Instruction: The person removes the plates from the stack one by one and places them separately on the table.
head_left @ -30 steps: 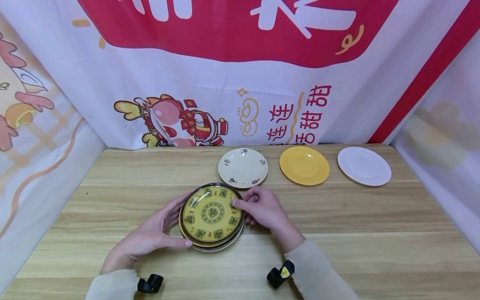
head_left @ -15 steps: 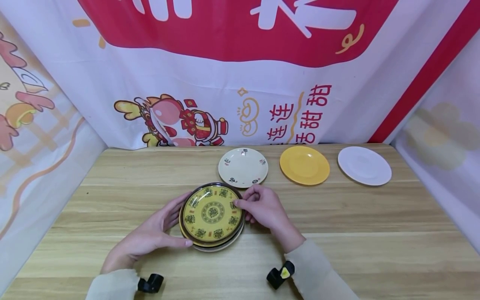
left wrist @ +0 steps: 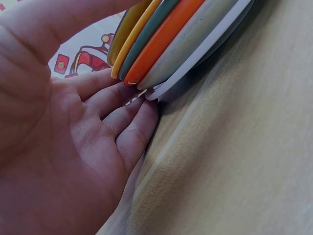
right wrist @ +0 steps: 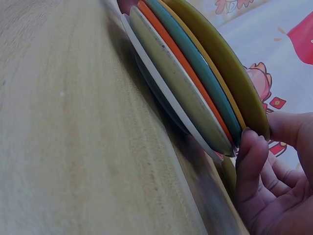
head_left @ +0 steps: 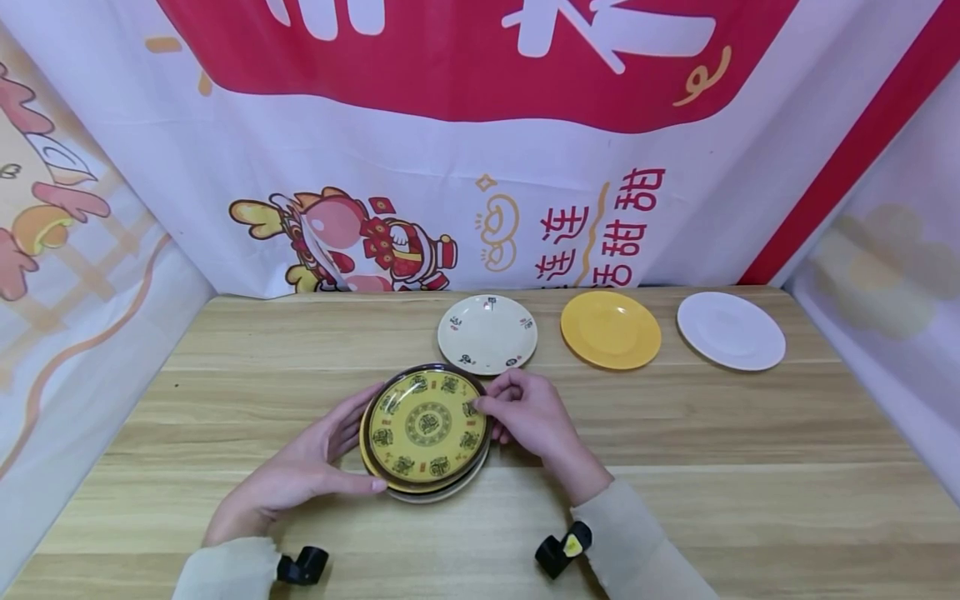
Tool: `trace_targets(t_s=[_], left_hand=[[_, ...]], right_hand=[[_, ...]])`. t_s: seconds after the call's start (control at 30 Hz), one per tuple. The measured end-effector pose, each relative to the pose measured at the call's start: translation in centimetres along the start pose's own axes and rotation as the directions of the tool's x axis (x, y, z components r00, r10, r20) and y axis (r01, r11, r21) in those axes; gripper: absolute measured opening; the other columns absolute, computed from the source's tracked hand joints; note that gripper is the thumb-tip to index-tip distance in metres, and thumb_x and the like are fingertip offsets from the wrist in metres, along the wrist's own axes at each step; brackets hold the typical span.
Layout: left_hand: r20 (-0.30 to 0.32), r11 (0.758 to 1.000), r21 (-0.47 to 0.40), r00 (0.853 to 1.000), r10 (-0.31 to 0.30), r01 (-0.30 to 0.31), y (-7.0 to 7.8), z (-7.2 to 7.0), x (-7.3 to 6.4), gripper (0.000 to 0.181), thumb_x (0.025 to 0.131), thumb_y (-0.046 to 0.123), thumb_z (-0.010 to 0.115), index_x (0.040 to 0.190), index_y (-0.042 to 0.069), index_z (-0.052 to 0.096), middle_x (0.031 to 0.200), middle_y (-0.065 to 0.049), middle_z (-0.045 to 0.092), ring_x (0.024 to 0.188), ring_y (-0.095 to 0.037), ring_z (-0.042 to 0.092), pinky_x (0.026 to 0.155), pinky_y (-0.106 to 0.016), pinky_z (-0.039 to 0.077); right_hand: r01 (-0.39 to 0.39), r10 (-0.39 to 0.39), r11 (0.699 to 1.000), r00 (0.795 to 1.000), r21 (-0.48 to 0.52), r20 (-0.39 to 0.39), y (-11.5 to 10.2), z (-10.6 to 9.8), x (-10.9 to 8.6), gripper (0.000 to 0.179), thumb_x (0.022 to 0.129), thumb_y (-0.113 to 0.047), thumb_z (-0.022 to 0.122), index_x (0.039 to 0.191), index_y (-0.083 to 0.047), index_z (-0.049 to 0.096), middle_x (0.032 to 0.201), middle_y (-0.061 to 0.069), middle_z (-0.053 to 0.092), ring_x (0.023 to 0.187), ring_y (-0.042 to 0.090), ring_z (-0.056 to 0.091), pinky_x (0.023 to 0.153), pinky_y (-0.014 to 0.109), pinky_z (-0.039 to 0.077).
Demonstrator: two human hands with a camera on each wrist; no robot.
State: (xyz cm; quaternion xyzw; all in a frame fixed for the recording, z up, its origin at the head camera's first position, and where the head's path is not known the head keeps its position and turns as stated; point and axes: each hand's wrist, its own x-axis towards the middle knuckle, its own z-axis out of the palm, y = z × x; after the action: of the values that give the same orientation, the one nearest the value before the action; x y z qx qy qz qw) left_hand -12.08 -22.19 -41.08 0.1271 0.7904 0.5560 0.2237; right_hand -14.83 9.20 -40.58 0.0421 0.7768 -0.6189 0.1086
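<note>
Several plates lie in a stack, topped by a yellow patterned plate (head_left: 428, 425) with a dark rim. Below it, edges of a yellow plate, a teal plate (right wrist: 198, 63), an orange plate (left wrist: 164, 41), a pale plate and a white plate (left wrist: 200, 54) show in the wrist views. My left hand (head_left: 300, 475) holds the stack's left side, fingers along the far left edges and thumb at the near rim. At the right rim, my right hand (head_left: 528, 412) pinches the yellow patterned plate, thumb on its face and index finger underneath.
Behind the stack, a cream plate (head_left: 487, 335) with small dark markings lies on the wooden table (head_left: 712, 500). To its right are a plain yellow plate (head_left: 611, 330) and a white plate (head_left: 731, 332). A printed cloth (head_left: 420, 150) hangs along the table's back edge.
</note>
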Motion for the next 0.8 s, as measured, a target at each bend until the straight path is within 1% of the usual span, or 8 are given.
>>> trace_targets(t_s=[0.27, 0.43, 0.8], left_hand=[[0.003, 1.000, 0.006, 1.000, -0.002, 0.002, 0.05, -0.07, 0.04, 0.120, 0.081, 0.019, 0.094, 0.174, 0.022, 0.018, 0.181, -0.015, 0.020, 0.164, -0.047, 0.024, 0.132, -0.065, 0.019], [0.001, 1.000, 0.006, 1.000, -0.011, 0.011, 0.11, -0.05, 0.05, 0.119, 0.081, 0.020, 0.094, 0.173, 0.022, 0.019, 0.181, -0.014, 0.020, 0.165, -0.046, 0.023, 0.132, -0.065, 0.019], [-0.001, 1.000, 0.002, 1.000, -0.020, 0.020, 0.22, 0.01, 0.01, 0.121, 0.081, 0.020, 0.095, 0.174, 0.023, 0.018, 0.181, -0.014, 0.019, 0.165, -0.046, 0.020, 0.133, -0.065, 0.016]], right_hand=[[0.013, -0.013, 0.999, 1.000, 0.031, 0.005, -0.07, -0.35, 0.02, 0.019, 0.091, -0.014, 0.083, 0.103, -0.004, 0.073, 0.082, 0.006, 0.070, 0.060, 0.015, 0.064, 0.056, 0.028, 0.062], [0.008, -0.009, 0.999, 1.000, 0.050, 0.014, -0.19, -0.60, 0.00, 0.019, 0.091, -0.013, 0.082, 0.105, -0.002, 0.074, 0.085, 0.008, 0.072, 0.060, 0.016, 0.065, 0.058, 0.031, 0.065], [-0.010, 0.008, 0.998, 0.999, 0.064, 0.034, -0.51, -0.85, -0.18, 0.020, 0.092, -0.014, 0.082, 0.108, -0.002, 0.075, 0.088, 0.010, 0.075, 0.061, 0.016, 0.067, 0.061, 0.033, 0.067]])
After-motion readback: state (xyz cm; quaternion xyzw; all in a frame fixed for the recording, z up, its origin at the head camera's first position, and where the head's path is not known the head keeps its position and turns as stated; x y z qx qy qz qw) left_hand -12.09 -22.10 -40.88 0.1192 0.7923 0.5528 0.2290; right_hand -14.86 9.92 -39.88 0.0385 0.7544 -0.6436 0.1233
